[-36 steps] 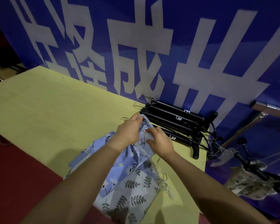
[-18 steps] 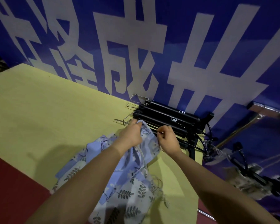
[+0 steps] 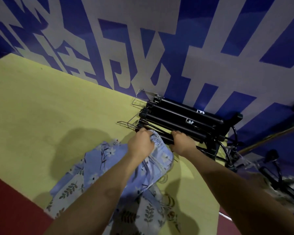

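Two hands (image 3: 141, 143) (image 3: 181, 142), one floral garment (image 3: 107, 168)

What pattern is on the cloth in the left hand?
The cloth is light blue with white flowers and dark leaf sprigs; head view.

The left hand (image 3: 140, 143), right hand (image 3: 182, 141) and both forearms (image 3: 109, 187) are bare.

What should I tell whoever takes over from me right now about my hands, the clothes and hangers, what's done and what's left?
Left hand: grips the gathered waistband of the blue floral garment, which lies crumpled on the yellow table.
Right hand: curled round the nearest bar of the black hanger stack at the table's far edge.
Done: the waistband is up against the hangers.
Left: the garment is not yet on any hanger; probably pull one free and hang the garment on it.
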